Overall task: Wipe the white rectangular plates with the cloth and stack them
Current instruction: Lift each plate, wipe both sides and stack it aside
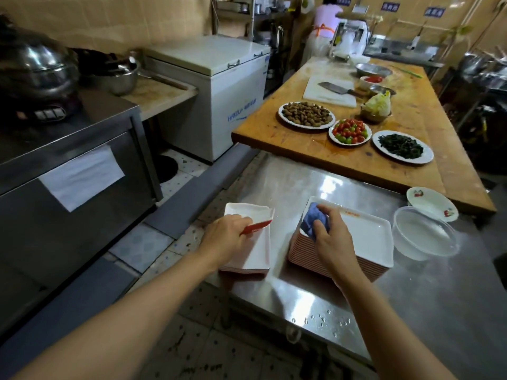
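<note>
Left hand: fingers curled round a white rectangular plate with red underside, tilted up on edge, gripped at its near rim. Directly beneath, a short stack of plates, overhanging the left edge of the steel table.

Right hand: fingers bunched over a blue cloth, pressing it onto the far-left corner of the top plate on the tall stack. Reddish smear on that plate's far rim, just beyond the fingers.

Between the hands: a narrow strip of bare steel. Right of the right hand, a clear plastic container just beside the tall stack; beyond it a small flowered dish. Beyond both hands, open steel up to the edge of a wooden table carrying dishes of peanuts, small tomatoes and dark greens. Water drops on the steel near the right forearm. Left of the left hand, the table drops off to tiled floor.

Hidden or unclear: left fingertips behind the plate; number of plates in either stack unreadable; held plate's far corner motion-blurred.
</note>
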Available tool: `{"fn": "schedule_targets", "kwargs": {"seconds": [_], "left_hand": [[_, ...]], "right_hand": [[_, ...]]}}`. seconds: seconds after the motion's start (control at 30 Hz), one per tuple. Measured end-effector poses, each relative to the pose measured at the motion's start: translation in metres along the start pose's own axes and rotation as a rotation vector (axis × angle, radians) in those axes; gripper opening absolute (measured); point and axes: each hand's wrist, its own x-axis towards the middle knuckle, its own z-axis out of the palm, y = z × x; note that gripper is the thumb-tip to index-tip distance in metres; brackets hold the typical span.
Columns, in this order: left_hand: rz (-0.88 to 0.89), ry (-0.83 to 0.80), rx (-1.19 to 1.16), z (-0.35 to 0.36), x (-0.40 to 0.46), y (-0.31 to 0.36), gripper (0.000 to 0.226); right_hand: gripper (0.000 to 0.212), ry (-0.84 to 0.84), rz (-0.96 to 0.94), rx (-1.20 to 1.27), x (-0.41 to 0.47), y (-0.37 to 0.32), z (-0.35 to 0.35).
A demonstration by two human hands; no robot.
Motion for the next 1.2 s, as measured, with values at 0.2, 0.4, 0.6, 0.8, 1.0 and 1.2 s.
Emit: {"fn": "schedule_targets", "kwargs": {"seconds": [0.2, 0.4, 0.6, 0.8, 1.0, 1.2], "left_hand": [[0.135, -0.201, 0.322, 0.034, -0.012, -0.009, 0.024], [0.118, -0.282, 0.372, 0.067, -0.030, -0.018, 0.017], [0.077, -0.370, 0.372, 0.083, -0.022, -0.033, 0.023], [0.042, -0.395, 0.399, 0.094, -0.014, -0.045, 0.036], [0.000, -0.430, 0.364, 0.100, -0.005, -0.046, 0.050], [-0.175, -0.330, 0.093, 0.091, 0.032, -0.015, 0.048]], "right_hand": [[0.026, -0.019, 0.033, 0.007, -0.004, 0.013, 0.000], [0.026, -0.022, 0.054, 0.023, -0.008, 0.022, -0.003], [0.027, -0.020, 0.064, 0.006, -0.010, 0.029, -0.003], [0.029, -0.001, 0.112, -0.014, -0.008, 0.033, -0.002], [0.019, 0.008, 0.146, 0.000, -0.008, 0.035, -0.003], [0.008, 0.176, 0.134, -0.020, -0.005, 0.033, -0.012]]}}
